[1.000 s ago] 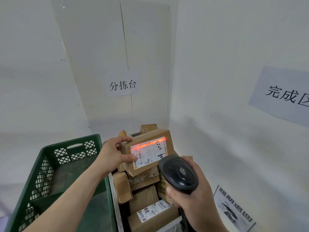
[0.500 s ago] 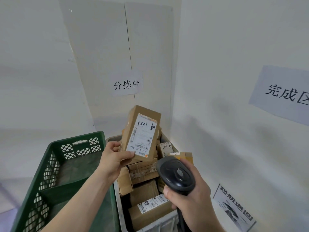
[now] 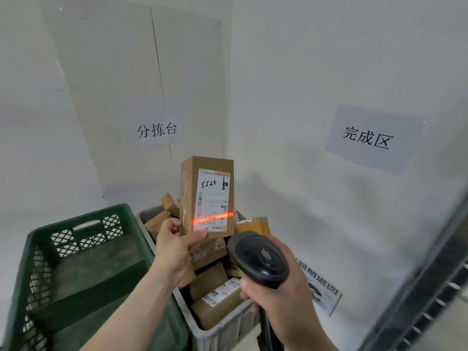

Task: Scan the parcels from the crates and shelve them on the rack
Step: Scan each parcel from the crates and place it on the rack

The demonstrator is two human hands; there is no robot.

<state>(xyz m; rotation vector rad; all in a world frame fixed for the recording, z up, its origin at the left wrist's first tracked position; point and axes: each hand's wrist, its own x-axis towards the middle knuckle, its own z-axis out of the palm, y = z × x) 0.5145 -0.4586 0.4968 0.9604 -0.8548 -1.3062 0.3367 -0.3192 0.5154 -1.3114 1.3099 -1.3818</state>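
The left hand [image 3: 177, 243] grips the bottom end of a cardboard parcel [image 3: 206, 196], holding it upright above the grey crate [image 3: 222, 328], its label facing the camera with a red scan line across the lower part. The right hand [image 3: 281, 295], fingers curled round the handle, holds a black barcode scanner [image 3: 258, 259] just right of the parcel, aimed at it. White walls stand behind the grey crate, bearing paper signs. The grey crate is heaped with more cardboard parcels [image 3: 215, 297]. A green lattice crate [image 3: 76, 249] sits touching its left side. A metal rack [image 3: 430, 300] edge shows far right.
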